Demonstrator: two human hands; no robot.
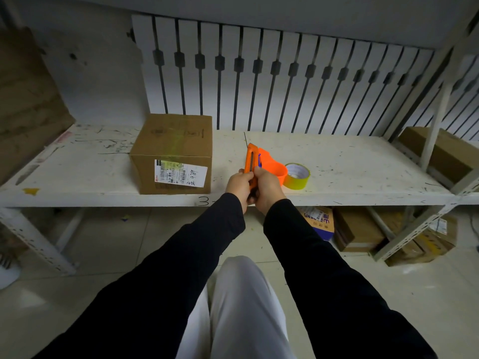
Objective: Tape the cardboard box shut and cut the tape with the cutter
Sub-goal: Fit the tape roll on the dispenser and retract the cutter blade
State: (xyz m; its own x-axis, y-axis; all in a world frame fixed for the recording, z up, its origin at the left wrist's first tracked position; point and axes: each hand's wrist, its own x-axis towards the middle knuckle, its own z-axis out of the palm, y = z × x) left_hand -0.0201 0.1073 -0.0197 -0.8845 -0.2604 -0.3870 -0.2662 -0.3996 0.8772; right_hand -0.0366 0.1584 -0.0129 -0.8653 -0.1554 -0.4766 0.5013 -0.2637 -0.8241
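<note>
A: Where is the box (173, 151) found?

B: On the white shelf (350, 167), at about ten o'clock from the hands. It stands closed, with a yellowish tape strip across its top and a label (181, 173) on its near face.

A: And the cutter (252, 161)?

B: It is gripped upright at the shelf's front edge by both hands. The left hand (239, 183) is curled round its lower body; the right hand (267, 187) is closed over it from the other side. Whether a blade is out cannot be told.

A: The tape?

B: An orange dispenser (273, 167) lies just behind the hands, at one o'clock, with a yellow roll (298, 177) touching it.

A: Which step is judged to be in hand?

B: Readying the cutter, probably; the box is not being touched. Next, the cutter would have to be carried to ten o'clock and set against the tape at the box, blade kept away from the fingers.
</note>
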